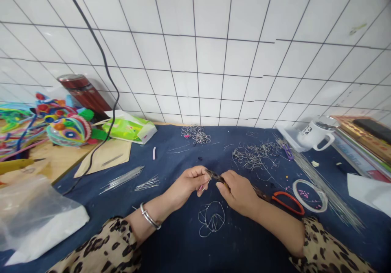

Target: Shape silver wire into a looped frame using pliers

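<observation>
My right hand (240, 193) is wrapped round a pair of pliers (215, 176) with dark jaws and a yellowish handle. The jaws point left and meet the fingertips of my left hand (190, 183). That hand is closed in a pinch on a thin piece of wire (210, 180), mostly hidden by the fingers. Below the hands, a loose coil of bent silver wire (211, 220) lies on the dark blue cloth (174, 240). Whether the jaws are closed on the wire is too small to make out.
Tangled wire (256, 156) and a smaller heap (197, 134) lie behind. Straight wires (122, 179) are at left, longer ones (330, 191) at right. Near my right forearm are red-handled scissors (288, 202) and a white ring (310, 195). A mug (317, 134) stands back right.
</observation>
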A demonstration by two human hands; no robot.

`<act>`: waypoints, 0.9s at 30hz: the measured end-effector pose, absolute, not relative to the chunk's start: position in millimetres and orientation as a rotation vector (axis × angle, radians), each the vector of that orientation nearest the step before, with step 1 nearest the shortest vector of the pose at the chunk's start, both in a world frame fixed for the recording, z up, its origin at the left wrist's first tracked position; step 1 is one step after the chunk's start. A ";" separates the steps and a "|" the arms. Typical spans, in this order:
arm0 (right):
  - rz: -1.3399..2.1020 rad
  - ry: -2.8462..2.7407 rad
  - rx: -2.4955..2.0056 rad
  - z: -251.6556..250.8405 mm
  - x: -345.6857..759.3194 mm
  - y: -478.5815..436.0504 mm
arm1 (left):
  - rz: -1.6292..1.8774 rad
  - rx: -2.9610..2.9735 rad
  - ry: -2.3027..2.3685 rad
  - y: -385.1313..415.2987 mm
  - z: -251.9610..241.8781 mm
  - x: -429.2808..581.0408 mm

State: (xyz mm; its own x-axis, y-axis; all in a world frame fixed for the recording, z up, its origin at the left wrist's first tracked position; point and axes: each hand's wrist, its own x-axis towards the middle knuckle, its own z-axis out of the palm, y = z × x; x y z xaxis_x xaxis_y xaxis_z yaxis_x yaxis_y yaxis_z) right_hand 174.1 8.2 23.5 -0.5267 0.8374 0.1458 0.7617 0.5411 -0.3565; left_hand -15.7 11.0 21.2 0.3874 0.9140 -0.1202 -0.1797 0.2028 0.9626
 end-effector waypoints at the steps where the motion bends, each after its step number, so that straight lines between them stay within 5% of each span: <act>1: 0.341 -2.492 -1.336 23.1 173.8 7.9 | 0.904 1.106 0.854 10.9 21.7 -15.5; 12: 0.106 -2.630 -1.478 25.4 185.6 28.2 | 0.954 1.244 1.121 25.6 12.6 -31.7; 17: -0.036 -2.654 -1.436 24.3 186.6 31.9 | 0.703 1.489 1.192 18.1 15.4 -28.5; 27: 0.429 -2.774 -1.302 33.3 184.0 19.0 | 0.438 2.257 1.092 -7.6 17.3 -10.6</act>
